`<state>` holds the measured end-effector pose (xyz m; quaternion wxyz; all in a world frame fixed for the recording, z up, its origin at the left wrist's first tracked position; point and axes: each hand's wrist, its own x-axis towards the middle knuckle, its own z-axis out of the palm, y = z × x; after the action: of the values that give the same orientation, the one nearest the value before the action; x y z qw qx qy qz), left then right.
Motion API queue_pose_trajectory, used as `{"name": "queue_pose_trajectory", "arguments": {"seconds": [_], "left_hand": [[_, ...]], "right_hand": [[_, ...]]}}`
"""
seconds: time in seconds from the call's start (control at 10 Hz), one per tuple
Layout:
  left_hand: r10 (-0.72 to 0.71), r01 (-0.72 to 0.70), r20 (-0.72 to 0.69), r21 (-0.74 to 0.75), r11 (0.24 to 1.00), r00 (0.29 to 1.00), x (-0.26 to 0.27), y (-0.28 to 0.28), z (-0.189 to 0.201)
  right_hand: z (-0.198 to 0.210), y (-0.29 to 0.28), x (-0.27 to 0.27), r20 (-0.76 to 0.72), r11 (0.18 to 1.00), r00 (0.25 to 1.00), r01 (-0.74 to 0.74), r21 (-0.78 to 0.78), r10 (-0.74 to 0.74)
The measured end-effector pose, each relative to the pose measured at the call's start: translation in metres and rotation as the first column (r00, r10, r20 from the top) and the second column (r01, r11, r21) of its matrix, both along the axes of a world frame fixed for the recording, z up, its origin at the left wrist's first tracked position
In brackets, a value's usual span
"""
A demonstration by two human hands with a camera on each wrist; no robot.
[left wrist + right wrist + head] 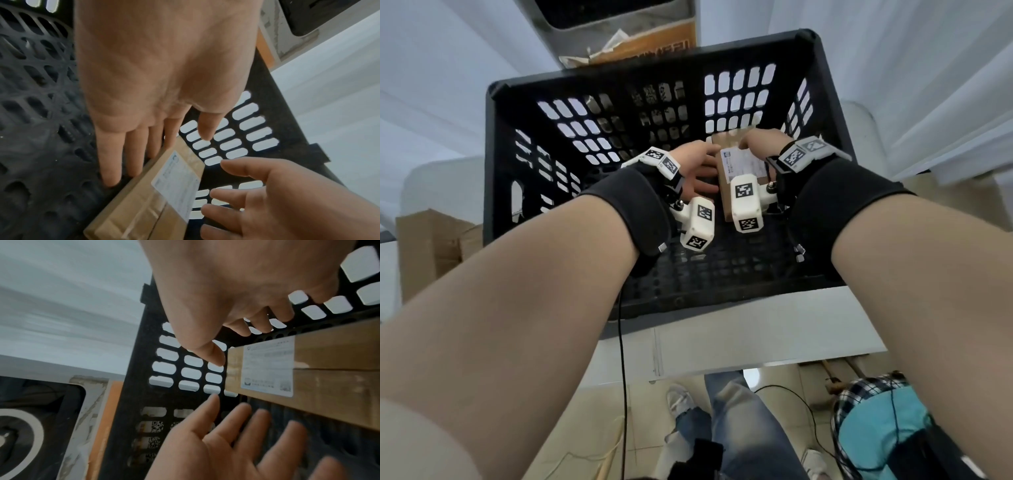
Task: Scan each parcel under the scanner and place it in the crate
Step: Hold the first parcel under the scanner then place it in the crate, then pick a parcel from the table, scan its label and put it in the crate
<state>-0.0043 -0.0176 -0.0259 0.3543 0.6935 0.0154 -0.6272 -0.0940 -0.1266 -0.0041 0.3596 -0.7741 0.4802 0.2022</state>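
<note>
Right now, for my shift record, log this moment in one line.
parcel: label up, inside crate | left hand: open, beside parcel | right hand: open, fingers off parcel

The print on the parcel's white label is too small and smeared to read, and in the head view the white marker block strapped at the right wrist covers the near half of the parcel — whether it lies flat on the crate floor can't be told. The right hand hides its own fingertips behind the box's far end, so contact there is unclear. Low in the right wrist view the left hand is blurred and cut by the edge — touch uncertain.
</note>
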Motion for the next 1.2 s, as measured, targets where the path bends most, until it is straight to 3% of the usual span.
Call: {"name": "queue_pose_trajectory", "arguments": {"seconds": [0.1,0.3,0.6,1.0,1.2], "left_hand": [[-0.023,0.020,0.038,0.060,0.998,0.999,0.002,0.002,-0.006],[-0.052,0.050,0.071,0.032,0.998,0.996,0.017,0.015,0.016],[-0.036,0.044,0.148,-0.052,0.998,0.988,0.036,0.064,0.071],[-0.075,0.125,0.220,-0.223,0.967,0.973,0.041,0.183,0.177],[-0.073,0.168,0.292,-0.314,0.935,0.954,0.047,0.248,0.237]], "right_hand": [[-0.010,-0.004,-0.004,-0.045,0.994,0.994,-0.096,0.061,0.099],[0.006,-0.001,0.004,0.047,0.994,0.995,-0.089,0.057,0.086],[0.046,0.044,0.023,0.235,0.972,0.970,0.003,0.235,-0.060],[0.145,0.176,0.025,0.333,0.927,0.892,0.201,0.316,-0.307],[0.219,0.250,0.020,0.415,0.945,0.863,0.184,0.271,-0.287]]}}
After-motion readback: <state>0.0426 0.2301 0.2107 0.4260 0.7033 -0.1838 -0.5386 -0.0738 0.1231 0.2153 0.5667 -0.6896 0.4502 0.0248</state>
